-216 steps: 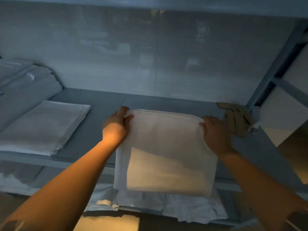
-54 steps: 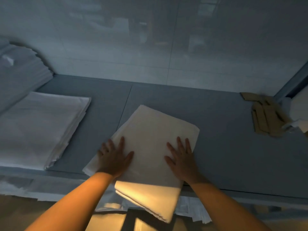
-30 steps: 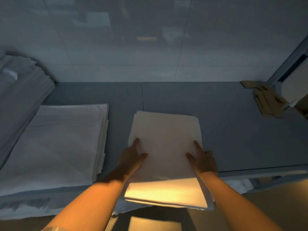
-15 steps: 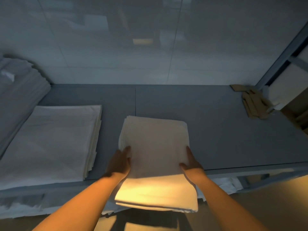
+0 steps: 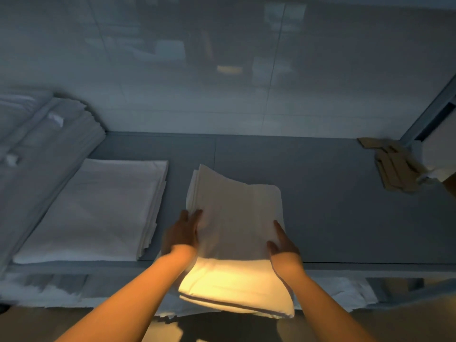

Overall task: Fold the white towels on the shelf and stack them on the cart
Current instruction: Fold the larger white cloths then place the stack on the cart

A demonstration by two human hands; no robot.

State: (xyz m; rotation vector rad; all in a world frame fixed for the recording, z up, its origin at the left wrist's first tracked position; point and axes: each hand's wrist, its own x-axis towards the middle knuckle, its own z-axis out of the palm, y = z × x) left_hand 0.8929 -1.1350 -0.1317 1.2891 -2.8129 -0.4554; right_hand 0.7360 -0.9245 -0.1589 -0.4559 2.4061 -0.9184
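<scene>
A pile of tan cardboard pieces (image 5: 394,166) is seen at the far right of the grey surface, close to the back corner. Just beside it, at the right edge of the view, a pale object (image 5: 438,156) is partly cut off and cannot be identified. The rear is closed off by a glossy grey tiled wall (image 5: 222,70), in which blurred reflections are shown. A slanted grey metal upright (image 5: 429,112) is seen at the right.
</scene>
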